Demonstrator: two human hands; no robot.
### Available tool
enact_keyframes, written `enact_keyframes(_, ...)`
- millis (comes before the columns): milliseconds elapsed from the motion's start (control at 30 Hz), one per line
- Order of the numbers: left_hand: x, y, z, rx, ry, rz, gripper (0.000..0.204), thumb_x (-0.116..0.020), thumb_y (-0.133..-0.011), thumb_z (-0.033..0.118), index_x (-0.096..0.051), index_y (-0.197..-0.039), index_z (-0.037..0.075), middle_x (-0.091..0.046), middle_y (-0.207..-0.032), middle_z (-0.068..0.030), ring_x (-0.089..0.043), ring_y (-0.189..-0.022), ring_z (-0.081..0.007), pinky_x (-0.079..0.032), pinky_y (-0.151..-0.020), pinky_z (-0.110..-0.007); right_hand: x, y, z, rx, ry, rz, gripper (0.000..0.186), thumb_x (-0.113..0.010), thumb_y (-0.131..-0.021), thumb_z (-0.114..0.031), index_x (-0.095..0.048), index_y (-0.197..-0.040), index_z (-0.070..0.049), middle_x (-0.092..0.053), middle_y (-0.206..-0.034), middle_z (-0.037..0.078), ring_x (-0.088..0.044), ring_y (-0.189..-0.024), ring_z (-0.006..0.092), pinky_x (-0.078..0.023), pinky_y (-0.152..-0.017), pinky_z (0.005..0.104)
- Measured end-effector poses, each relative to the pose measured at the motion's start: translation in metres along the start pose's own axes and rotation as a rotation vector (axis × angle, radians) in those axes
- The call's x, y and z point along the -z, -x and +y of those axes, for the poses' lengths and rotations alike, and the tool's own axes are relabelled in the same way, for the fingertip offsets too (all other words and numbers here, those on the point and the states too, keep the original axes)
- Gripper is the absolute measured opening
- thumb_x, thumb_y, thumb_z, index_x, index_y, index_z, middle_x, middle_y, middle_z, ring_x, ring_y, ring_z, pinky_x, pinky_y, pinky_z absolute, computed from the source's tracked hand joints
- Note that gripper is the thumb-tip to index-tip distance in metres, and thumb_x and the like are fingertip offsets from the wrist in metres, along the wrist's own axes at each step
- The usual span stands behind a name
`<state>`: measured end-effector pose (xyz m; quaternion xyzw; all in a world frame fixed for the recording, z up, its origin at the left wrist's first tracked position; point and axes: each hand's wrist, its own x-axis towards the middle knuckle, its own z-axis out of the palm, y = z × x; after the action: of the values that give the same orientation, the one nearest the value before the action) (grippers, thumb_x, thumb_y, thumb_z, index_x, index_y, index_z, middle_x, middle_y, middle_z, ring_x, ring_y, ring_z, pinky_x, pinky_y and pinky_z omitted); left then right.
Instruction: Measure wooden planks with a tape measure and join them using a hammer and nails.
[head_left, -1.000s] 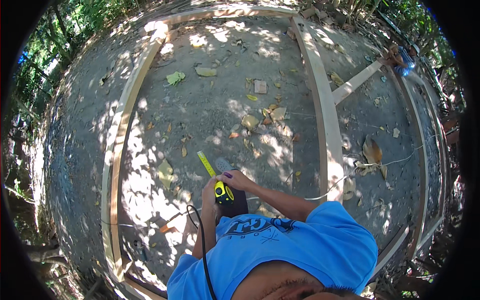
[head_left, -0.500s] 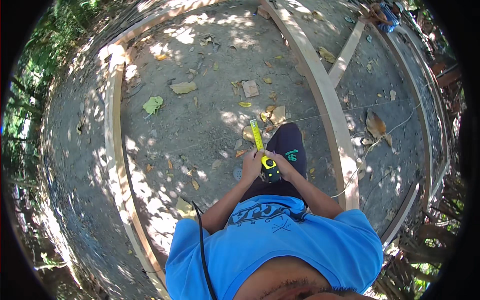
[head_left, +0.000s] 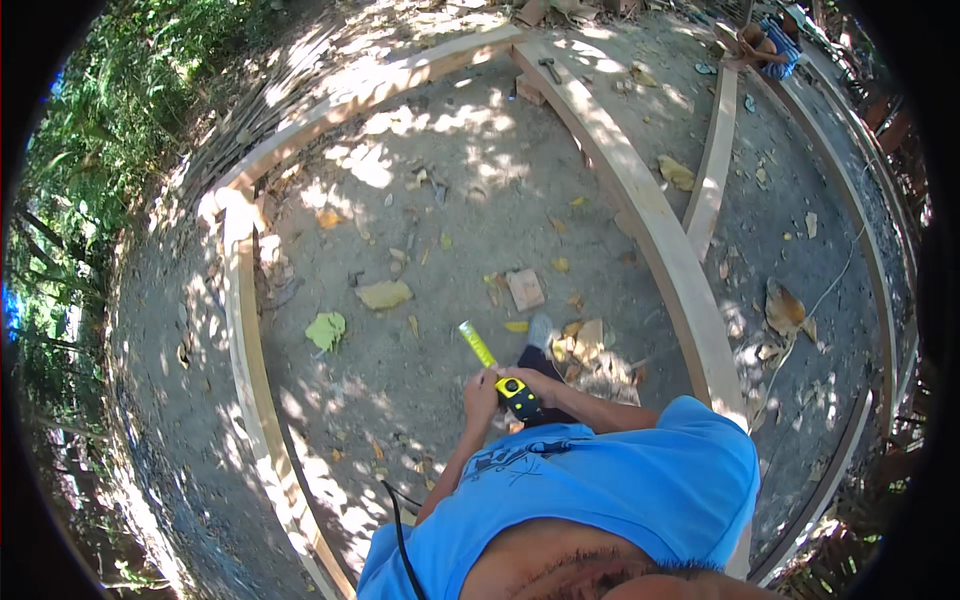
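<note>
A yellow and black tape measure [head_left: 520, 400] is held in front of my body, with a short length of its yellow blade [head_left: 477, 344] sticking out away from me. My right hand [head_left: 543, 387] is closed around the case. At the mouth of the case, the fingers of my left hand [head_left: 481, 396] are closed at the base of the blade; my grip hides just how they pinch it. The blade's free end hangs over the bare ground, touching nothing.
A long wooden beam [head_left: 650, 210] lies to my right with a hammer [head_left: 550, 70] on its far end. Another beam [head_left: 250, 340] runs along my left, joined to a far beam [head_left: 370, 97]. A brick piece [head_left: 525, 289] lies ahead. A person [head_left: 772, 48] crouches far right.
My hands and the tape measure have shifted left, and the blade now tilts further left. My body has turned and a foot now shows ahead.
</note>
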<state>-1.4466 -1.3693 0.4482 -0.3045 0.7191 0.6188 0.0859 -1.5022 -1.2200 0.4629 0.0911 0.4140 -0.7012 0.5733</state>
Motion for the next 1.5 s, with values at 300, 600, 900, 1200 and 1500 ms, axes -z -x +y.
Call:
enact_keyframes(300,0.001,-0.199,0.195,0.001,0.209,-0.017,0.028,-0.060,-0.089,0.027,-0.065,-0.089,0.000,-0.062,-0.077,-0.0035,-0.057,-0.069,-0.0100,-0.045,-0.064,-0.024,0.047,-0.079,-0.269,-0.012,0.230,-0.130,0.044,-0.052,-0.092,-0.042,-0.055,-0.110,-0.002,-0.066,-0.100,0.016,-0.068,-0.074,0.0220,-0.057,-0.061,0.0326)
enact_keyframes(600,-0.088,-0.366,0.316,0.055,0.200,-0.238,0.027,-0.054,-0.093,0.026,-0.063,-0.084,0.002,-0.055,-0.066,0.0011,-0.049,-0.058,-0.0068,-0.037,-0.054,-0.024,0.129,-0.141,-0.432,0.020,0.059,0.061,0.034,-0.049,-0.090,-0.026,-0.052,-0.111,0.001,-0.066,-0.093,0.018,-0.069,-0.072,0.0245,-0.058,-0.065,0.0339)
enact_keyframes(900,-0.135,-0.666,0.453,0.008,0.053,-0.424,0.029,-0.055,-0.091,0.027,-0.066,-0.092,0.001,-0.062,-0.073,-0.0036,-0.055,-0.065,-0.0090,-0.043,-0.059,-0.025,0.215,-0.279,-0.663,0.116,-0.063,0.250,0.036,-0.053,-0.091,-0.030,-0.055,-0.110,-0.001,-0.067,-0.088,0.014,-0.068,-0.069,0.0219,-0.058,-0.060,0.0319)
enact_keyframes(1200,-0.174,-0.879,0.675,-0.357,-0.337,-0.588,0.035,-0.057,-0.088,0.032,-0.062,-0.082,-0.003,-0.060,-0.066,-0.0090,-0.053,-0.061,-0.0137,-0.042,-0.059,-0.032,0.259,-0.332,-0.889,0.316,-0.131,0.294,0.037,-0.053,-0.093,-0.033,-0.054,-0.111,-0.001,-0.066,-0.084,0.016,-0.067,-0.070,0.0233,-0.055,-0.062,0.0336)
enact_keyframes(1500,-0.217,-1.077,0.742,-0.687,-0.606,-0.511,0.026,-0.058,-0.086,0.026,-0.064,-0.093,0.002,-0.064,-0.079,-0.0171,-0.064,-0.074,-0.0291,-0.049,-0.064,-0.037,0.366,-0.463,-1.076,0.257,-0.214,0.139,0.034,-0.054,-0.094,-0.033,-0.064,-0.101,-0.001,-0.068,-0.083,0.011,-0.067,-0.072,0.0213,-0.055,-0.063,0.0321)
